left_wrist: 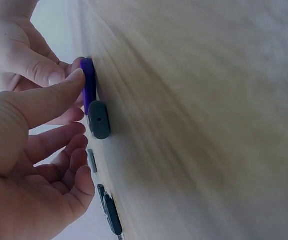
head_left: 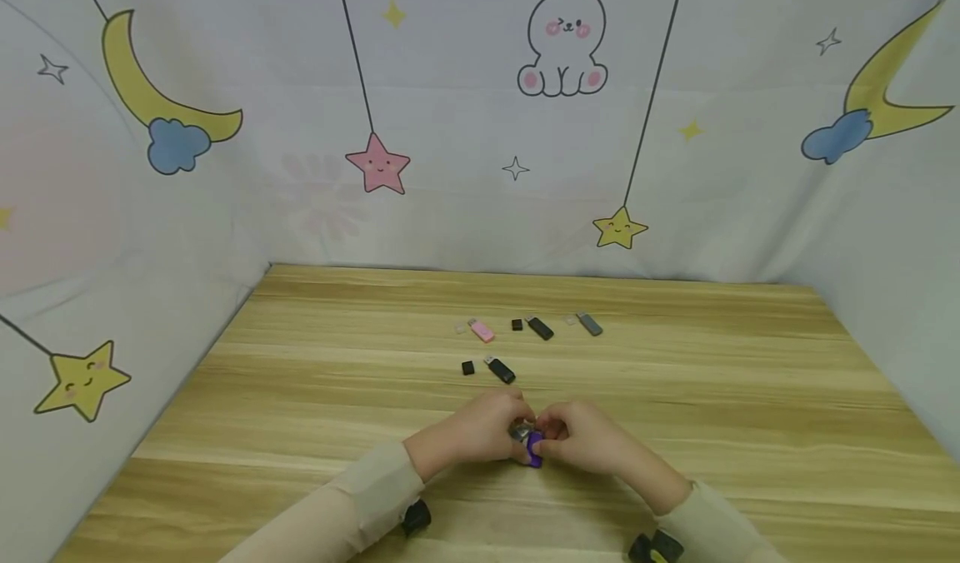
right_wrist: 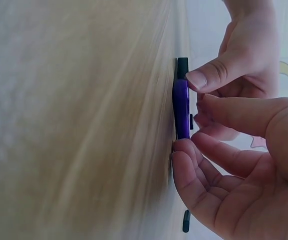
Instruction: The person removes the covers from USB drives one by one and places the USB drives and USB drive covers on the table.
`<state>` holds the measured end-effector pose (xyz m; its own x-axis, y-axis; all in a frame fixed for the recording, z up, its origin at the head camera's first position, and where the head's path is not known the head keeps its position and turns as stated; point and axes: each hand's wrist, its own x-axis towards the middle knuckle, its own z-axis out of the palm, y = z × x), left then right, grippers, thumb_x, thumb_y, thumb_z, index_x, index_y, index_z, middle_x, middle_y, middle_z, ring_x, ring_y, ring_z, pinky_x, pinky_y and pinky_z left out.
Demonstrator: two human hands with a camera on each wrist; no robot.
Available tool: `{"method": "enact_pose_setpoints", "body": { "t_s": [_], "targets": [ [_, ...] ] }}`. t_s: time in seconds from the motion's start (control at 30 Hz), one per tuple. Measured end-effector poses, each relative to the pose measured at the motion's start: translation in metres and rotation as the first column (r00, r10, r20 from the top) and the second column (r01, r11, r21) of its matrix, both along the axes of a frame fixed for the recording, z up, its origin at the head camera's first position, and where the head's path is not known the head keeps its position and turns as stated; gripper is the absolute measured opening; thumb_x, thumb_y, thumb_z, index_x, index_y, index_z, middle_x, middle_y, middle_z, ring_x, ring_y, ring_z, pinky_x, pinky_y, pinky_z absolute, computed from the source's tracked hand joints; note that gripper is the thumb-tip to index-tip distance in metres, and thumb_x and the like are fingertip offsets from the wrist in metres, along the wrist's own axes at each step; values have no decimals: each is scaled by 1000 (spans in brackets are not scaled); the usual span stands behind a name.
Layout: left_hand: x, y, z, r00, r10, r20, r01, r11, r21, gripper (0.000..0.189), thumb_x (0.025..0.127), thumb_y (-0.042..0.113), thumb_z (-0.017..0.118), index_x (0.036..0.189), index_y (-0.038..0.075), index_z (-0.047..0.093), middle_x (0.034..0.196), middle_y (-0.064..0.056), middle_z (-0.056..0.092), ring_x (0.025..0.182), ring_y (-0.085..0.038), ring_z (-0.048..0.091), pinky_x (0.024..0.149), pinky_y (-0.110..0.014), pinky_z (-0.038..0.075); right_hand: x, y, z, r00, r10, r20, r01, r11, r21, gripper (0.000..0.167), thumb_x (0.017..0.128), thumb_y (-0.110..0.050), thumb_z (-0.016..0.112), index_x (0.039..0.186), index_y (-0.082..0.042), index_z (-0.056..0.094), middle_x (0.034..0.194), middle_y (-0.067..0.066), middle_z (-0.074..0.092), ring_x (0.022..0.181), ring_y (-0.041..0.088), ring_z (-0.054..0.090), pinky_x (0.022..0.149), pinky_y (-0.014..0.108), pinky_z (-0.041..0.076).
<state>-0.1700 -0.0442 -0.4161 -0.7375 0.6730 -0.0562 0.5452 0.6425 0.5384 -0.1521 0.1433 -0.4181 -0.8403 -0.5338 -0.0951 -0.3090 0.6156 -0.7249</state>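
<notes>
Head view: your left hand [head_left: 483, 428] and right hand [head_left: 588, 440] pinch a purple piece [head_left: 535, 450] between them, by the near side of the wooden table [head_left: 712, 430]. Beyond lie a pink USB stick [head_left: 482, 331], a grey USB stick [head_left: 590, 324] and 2 black USB sticks [head_left: 500, 370].

Left wrist view: your left thumb meets the purple piece; a dark rounded piece [left_wrist: 99, 121] shows at its end.

Right wrist view: your right fingertips [right_wrist: 185, 167] are at its other end.

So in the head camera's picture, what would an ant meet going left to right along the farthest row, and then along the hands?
Farthest row: small pale piece, pink stick, small black block, black stick, another pale piece, grey stick. Then: left hand, purple thing, right hand.
</notes>
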Motion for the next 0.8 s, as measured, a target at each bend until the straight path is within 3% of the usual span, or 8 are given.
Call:
{"method": "enact_pose_setpoints", "body": {
  "t_s": [0.5, 0.8],
  "targets": [
    [-3, 2, -5, 998, -3, -58, 3, 1000, -1, 43, 70, 26, 87, 104, 3, 73, 83, 2, 53, 70, -5, 41, 60, -17, 36, 0, -6, 0, 999, -48, 19, 48, 999, 1, 21, 83, -10, 73, 97, 4, 67, 81, 1, 64, 75, 12, 58, 64, 22, 48],
    [-5, 3, -6, 998, -15, -64, 14, 1000, -14, 36, 70, 27, 87, 94, 5, 73, 80, 3, 51, 68, -5, 40, 59, -17, 35, -2, -9, -2, 998, -64, 17, 65, 998, -15, 17, 84, -8, 70, 94, 5, 68, 81, 2, 67, 74, 12, 60, 63, 22, 50]
  ]
}}
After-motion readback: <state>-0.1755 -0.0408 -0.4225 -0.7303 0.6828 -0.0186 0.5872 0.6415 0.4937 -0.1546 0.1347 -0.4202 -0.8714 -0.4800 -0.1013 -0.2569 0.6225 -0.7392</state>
